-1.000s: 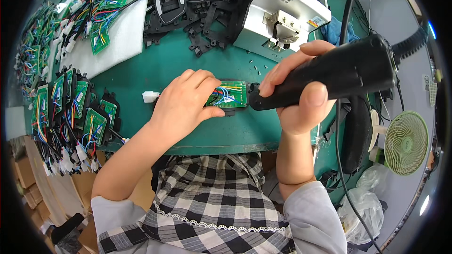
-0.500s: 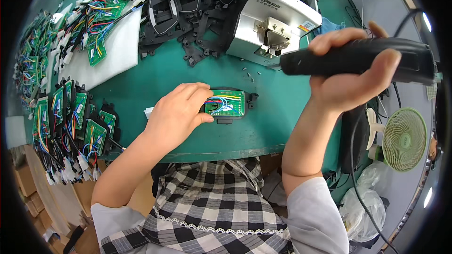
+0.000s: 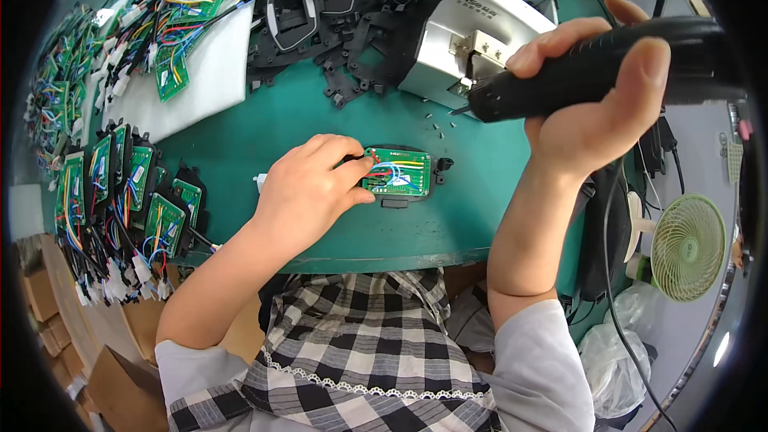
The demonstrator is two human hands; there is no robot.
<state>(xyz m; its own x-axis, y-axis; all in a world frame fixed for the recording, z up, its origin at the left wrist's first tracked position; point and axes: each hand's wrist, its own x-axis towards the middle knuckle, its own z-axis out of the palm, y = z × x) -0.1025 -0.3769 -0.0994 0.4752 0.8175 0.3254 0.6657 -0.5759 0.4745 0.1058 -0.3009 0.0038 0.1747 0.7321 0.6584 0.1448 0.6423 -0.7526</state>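
A small green circuit board (image 3: 400, 174) with coloured wires lies in a black housing on the green table (image 3: 320, 112). My left hand (image 3: 308, 192) rests on the board's left end and pins it down with thumb and fingers. My right hand (image 3: 596, 104) is raised to the right and grips a black electric screwdriver (image 3: 592, 72). The driver's tip points left at the white screw feeder (image 3: 472, 28), close to its front slot. A few small screws (image 3: 436, 122) lie on the table between the feeder and the board.
Finished boards in black housings (image 3: 120, 192) stand in rows at the left. More wired boards (image 3: 176, 40) lie on a white foam sheet (image 3: 212, 84). Black plastic frames (image 3: 320, 8) are piled at the back. A small green fan (image 3: 688, 248) stands at the right.
My right hand lifted the screwdriver off the board and swung it up and right, bringing the tip to the screw feeder. My left hand stayed on the board.
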